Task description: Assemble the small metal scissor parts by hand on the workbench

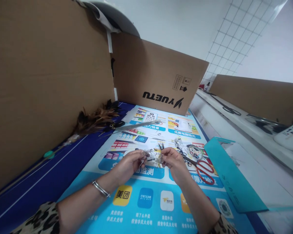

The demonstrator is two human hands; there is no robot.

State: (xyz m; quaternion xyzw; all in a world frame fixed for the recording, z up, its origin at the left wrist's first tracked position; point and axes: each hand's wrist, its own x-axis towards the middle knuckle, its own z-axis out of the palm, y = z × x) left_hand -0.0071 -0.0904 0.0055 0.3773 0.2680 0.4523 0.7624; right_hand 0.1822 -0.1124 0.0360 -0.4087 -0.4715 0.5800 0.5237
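My left hand [132, 162] is closed, its thumb and fingertips pinching a thin, shiny, wiry piece [150, 156]. Facing it, my right hand [174, 162] pinches the other side of that wiry piece, which spans the small gap between both hands. Two dark pointed tips [161, 147] stick up just beyond my right fingertips; what they belong to is hidden. Right of that hand lies a pair of scissors [205, 171] with red handles. Behind the fingers is a loose heap of small dark and clear bits [180, 146], too small to name.
A printed blue mat [97, 182] covers the table. Brown feathers [95, 120] and a thin metal rod [139, 125] lie at the left. Cardboard panels [156, 71] stand behind and left. A teal folder [234, 175] lies right, beside a white ledge [246, 117] with black scissors [230, 110].
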